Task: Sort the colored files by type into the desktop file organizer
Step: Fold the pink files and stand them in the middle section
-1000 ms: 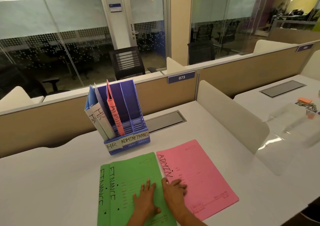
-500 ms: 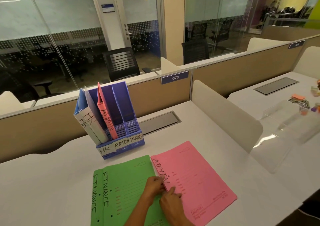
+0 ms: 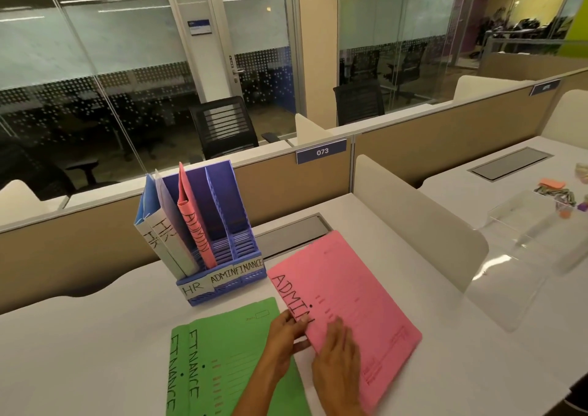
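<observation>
A pink file marked ADMIN (image 3: 353, 301) is lifted off the white desk along its left spine edge. My left hand (image 3: 286, 333) pinches that spine edge from the left. My right hand (image 3: 337, 355) lies on top of the file near its lower left corner. Two green files marked FINANCE (image 3: 222, 361) lie flat and overlapped on the desk to the left. The blue organizer (image 3: 222, 275) stands behind them, labelled HR, ADMIN, FINANCE. It holds two blue-white HR files (image 3: 165, 228) and one pink ADMIN file (image 3: 194, 221); its FINANCE slot shows no file.
A white curved divider (image 3: 413, 218) stands right of the pink file. A tan partition (image 3: 286, 183) runs behind the organizer, with a grey cable hatch (image 3: 292, 234) in the desk. The neighbouring desk carries a clear plastic box (image 3: 534, 224) and small coloured items.
Both hands went from resting flat on the green and pink files to gripping the pink ADMIN file's spine; the file has risen and swung toward the organizer.
</observation>
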Demonstrator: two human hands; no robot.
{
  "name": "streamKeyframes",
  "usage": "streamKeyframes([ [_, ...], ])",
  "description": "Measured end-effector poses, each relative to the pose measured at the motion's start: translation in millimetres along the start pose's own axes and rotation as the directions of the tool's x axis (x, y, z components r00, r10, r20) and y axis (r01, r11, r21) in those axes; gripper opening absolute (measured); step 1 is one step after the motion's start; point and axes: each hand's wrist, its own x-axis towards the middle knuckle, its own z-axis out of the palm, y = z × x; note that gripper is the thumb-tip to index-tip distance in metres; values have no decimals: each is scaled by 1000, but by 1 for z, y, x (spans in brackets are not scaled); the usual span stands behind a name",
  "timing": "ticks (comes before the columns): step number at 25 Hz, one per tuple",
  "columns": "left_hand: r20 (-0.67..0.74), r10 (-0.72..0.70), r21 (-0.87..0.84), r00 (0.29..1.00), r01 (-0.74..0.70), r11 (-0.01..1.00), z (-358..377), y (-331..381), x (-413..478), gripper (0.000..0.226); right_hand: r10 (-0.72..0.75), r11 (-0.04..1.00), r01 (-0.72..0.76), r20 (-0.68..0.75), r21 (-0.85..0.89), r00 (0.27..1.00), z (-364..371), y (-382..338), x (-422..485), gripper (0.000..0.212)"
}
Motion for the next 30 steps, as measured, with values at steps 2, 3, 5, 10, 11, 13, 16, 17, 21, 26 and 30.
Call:
streamKeyframes([
  [2,5,106,-41,994,-106,994,1,23,-8,29,34,999,-34,-62,3,997,-6,-8,16,79],
  [3,6,164,-41,986,-164,986,2,34,-13,32,41,999,-38,-92,28,995,-10,-12,24,78],
  [5,-11,279,-18,960,-279,960,5,52,-24,34,24,996,-15,-105,83,994,-20,-24,37,77],
  [10,-148,492,148,858,-473,869,19,79,-48,24,-148,971,174,-160,164,976,-32,-45,48,66],
  [11,-160,524,188,836,-496,848,18,80,-49,24,-164,964,196,-177,181,970,-32,-48,49,66],
  [13,-153,594,267,790,-546,794,8,76,-53,24,-184,953,230,-227,197,956,-30,-53,52,67],
  [16,-201,669,532,716,-493,688,-23,41,-50,33,-184,944,250,-286,215,941,-33,-60,53,73],
  [17,-207,667,637,716,-419,647,-38,24,-45,39,-197,934,276,-319,225,927,-36,-62,55,73],
  [21,-109,616,956,780,-87,280,-90,-35,-28,67,-204,863,375,-444,339,873,-52,-76,64,62],
  [26,16,605,995,796,-69,66,-118,-77,-20,99,-222,756,444,-448,482,866,-77,-103,74,47],
  [30,86,642,995,762,-94,-22,-119,-83,-10,103,-210,669,465,-453,580,866,-80,-128,87,56],
])
